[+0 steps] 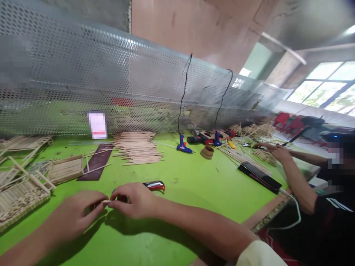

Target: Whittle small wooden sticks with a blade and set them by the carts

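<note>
Pale wood, in the form of a short thin stick [105, 202], is pinched in the curled fingers of the left hand [74, 216]. Its long axis lies roughly level, and its tip is pointed right, at the right hand [133, 201]. The fingers of that right hand are drawn together around the tip, though whether the stick is touched by them cannot be told. Both hands are held above a bright green worktable [194, 184], in front of a loose stack of pale wooden sticks [137, 148], which serves as the landmark here.

A red-and-black utility knife [154, 186] is laid just beyond the right hand, nearer than the stack. Left of the stack, a dark brown strip [95, 162] and lattice panels of glued pale sticks [65, 169] are spread. Right of it stand two blue glue guns [183, 145] with black cords rising to a perforated metal sheet [133, 74], which runs behind the stack. Farther right, a co-worker's hands [273, 151] are reached over loose sticks, beside a flat black case [259, 177]. A paper label [97, 125] on the sheet is blurred and cannot be read.
</note>
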{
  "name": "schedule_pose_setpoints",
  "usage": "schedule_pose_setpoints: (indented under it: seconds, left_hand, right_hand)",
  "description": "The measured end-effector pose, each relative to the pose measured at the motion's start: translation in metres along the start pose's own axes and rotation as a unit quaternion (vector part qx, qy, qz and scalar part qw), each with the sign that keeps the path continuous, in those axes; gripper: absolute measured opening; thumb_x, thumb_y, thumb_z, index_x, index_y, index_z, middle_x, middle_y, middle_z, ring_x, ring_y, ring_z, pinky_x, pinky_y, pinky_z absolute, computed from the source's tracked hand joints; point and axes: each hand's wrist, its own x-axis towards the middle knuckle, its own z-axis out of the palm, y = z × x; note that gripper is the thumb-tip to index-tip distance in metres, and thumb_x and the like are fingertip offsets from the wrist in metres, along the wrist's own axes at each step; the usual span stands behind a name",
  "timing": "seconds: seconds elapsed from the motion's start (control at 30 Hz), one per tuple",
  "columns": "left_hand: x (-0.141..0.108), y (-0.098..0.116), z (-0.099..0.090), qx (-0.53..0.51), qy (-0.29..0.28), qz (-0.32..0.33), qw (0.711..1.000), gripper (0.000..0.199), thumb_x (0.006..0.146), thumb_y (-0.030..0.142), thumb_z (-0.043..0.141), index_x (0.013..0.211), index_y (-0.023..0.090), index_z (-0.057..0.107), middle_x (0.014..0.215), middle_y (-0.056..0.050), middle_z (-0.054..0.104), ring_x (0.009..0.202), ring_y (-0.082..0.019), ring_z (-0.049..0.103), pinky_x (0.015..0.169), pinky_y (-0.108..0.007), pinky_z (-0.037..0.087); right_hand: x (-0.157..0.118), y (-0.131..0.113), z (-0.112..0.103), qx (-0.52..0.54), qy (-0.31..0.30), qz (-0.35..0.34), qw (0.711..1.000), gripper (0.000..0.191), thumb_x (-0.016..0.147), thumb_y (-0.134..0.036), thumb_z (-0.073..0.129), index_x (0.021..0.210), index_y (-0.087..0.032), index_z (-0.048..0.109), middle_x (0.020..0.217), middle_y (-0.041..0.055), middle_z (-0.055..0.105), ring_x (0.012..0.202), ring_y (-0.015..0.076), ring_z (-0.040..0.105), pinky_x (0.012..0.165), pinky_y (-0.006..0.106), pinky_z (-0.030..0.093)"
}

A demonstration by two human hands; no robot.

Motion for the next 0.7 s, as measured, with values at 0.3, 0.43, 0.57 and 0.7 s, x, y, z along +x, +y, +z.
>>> schedule_pose_setpoints:
  seconds: [0.3, 0.43, 0.57, 0.7]
  left_hand:
    - [-0.014, -0.007, 0.013, -0.033, 0.002, 0.006, 0.999, 0.028, 0.103, 0.048, 0.057, 0.114, 0.025, 0.071, 0.1, -0.003, 0.08, 0.085, -0.02, 0.076, 0.075, -0.028, 0.059]
    - [-0.008, 0.002, 0.011, -0.036, -0.025, -0.015, 0.999, 0.032, 0.107, 0.047, 0.051, 0.116, 0.023, 0.07, 0.101, -0.003, 0.079, 0.087, -0.019, 0.074, 0.078, -0.029, 0.058]
    - [-0.004, 0.008, 0.011, -0.028, -0.032, -0.001, 0.999, 0.032, 0.109, 0.043, 0.048, 0.119, 0.021, 0.069, 0.105, -0.004, 0.079, 0.091, -0.019, 0.074, 0.082, -0.03, 0.057]
    - [-0.002, 0.01, 0.007, -0.019, -0.014, 0.027, 0.999, 0.03, 0.11, 0.037, 0.047, 0.118, 0.02, 0.07, 0.102, -0.004, 0.079, 0.088, -0.018, 0.073, 0.078, -0.029, 0.055]
  right_hand:
    - [-0.004, 0.007, 0.006, -0.047, 0.013, -0.057, 0.997, 0.021, 0.102, -0.033, 0.058, 0.101, -0.019, 0.074, 0.088, 0.0029, 0.077, 0.08, 0.0168, 0.069, 0.076, 0.026, 0.05]
    - [-0.003, 0.007, 0.003, -0.051, 0.001, -0.062, 0.997, 0.02, 0.102, -0.03, 0.058, 0.099, -0.019, 0.074, 0.088, 0.003, 0.077, 0.079, 0.0173, 0.069, 0.075, 0.028, 0.049]
    - [-0.003, 0.008, 0.004, -0.053, 0.002, -0.059, 0.997, 0.019, 0.101, -0.03, 0.059, 0.098, -0.018, 0.074, 0.085, 0.0032, 0.076, 0.076, 0.0177, 0.068, 0.074, 0.028, 0.048]
    - [-0.004, 0.008, 0.005, -0.055, 0.01, -0.045, 0.997, 0.022, 0.103, -0.032, 0.057, 0.098, -0.019, 0.075, 0.083, 0.0035, 0.076, 0.074, 0.0178, 0.068, 0.073, 0.028, 0.048]
